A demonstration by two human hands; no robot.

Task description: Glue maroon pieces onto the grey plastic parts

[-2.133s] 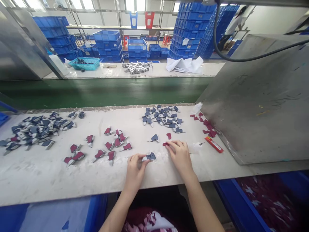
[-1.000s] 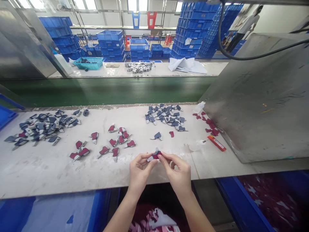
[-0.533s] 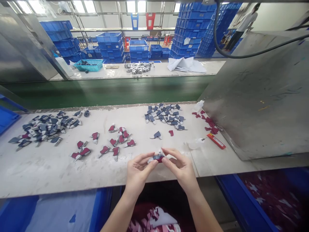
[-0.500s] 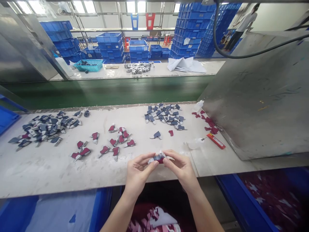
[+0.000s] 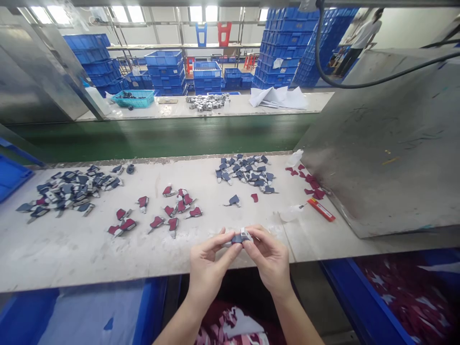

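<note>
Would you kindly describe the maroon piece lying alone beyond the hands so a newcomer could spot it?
On the pale worktable, find the blue-grey heap beyond the right hand. Nearer lies a lone blue-grey part; the maroon piece is just to its right. Unlike the maroon cluster by the metal panel, it lies apart.

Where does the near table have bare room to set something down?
Bare: front left, between the maroon-topped parts, the left hand and the table edge; back middle, between the left heap and the right pile. Crowded: those piles, and the maroon pieces by the metal panel.
</note>
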